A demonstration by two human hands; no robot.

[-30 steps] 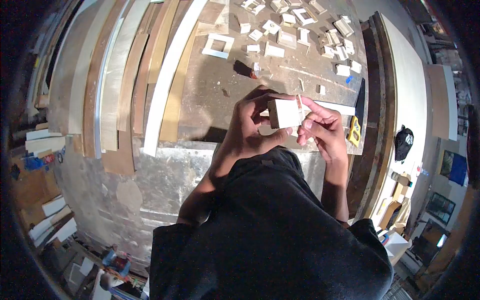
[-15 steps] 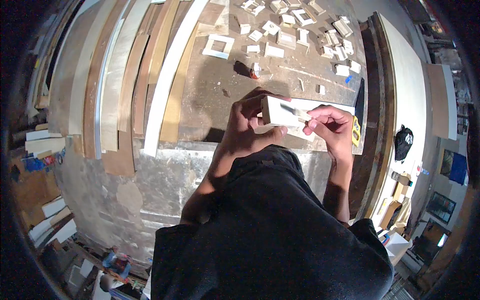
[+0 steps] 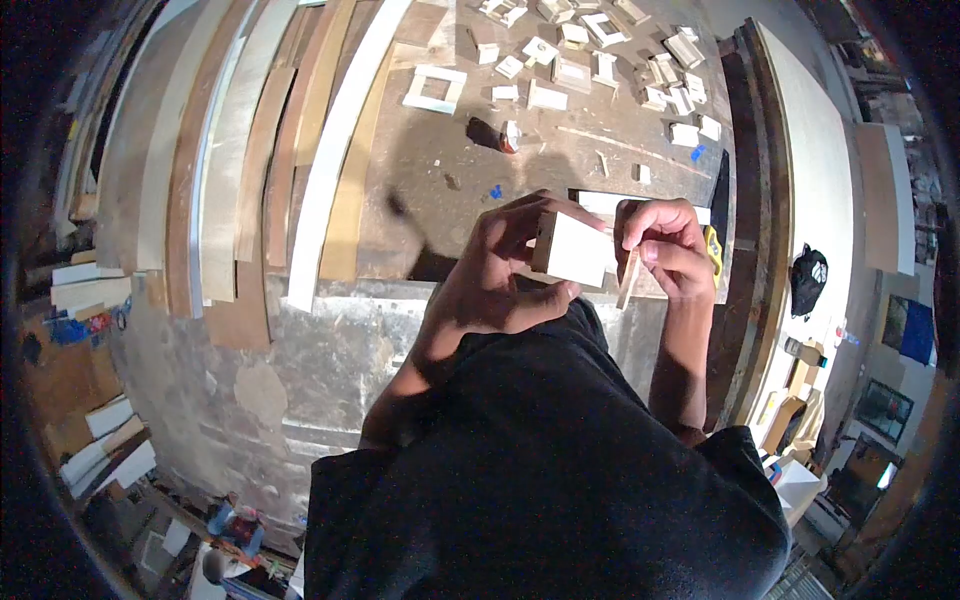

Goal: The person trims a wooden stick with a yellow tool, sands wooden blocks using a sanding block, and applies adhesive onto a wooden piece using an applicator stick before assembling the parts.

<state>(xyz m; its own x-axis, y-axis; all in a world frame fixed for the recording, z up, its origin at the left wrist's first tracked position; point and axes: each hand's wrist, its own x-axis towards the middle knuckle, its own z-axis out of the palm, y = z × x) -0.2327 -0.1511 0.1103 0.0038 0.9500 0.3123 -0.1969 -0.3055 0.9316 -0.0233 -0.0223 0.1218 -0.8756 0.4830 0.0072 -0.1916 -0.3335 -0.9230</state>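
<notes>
My left hand (image 3: 488, 268) is closed around a small pale wooden box (image 3: 576, 250), thumb along its near edge and fingers over the far side. Its broad flat face is turned up towards me. Just to the right, my right hand (image 3: 673, 246) pinches a thin wooden strip (image 3: 629, 279) between thumb and fingers. The strip points down and stands apart from the box. Both hands are above the near edge of the workbench (image 3: 400, 225).
Several small wooden pieces (image 3: 571, 75) and a square wooden frame (image 3: 412, 89) lie on the far bench. Long boards (image 3: 340, 150) stretch along the left. A yellow-handled tool (image 3: 713, 255) lies beyond my right hand. A black pouch (image 3: 808, 280) rests on the right-hand surface.
My right hand has drawn away from the box to the right, and the strip it pinches now hangs downward. The box has turned slightly in my left hand.
</notes>
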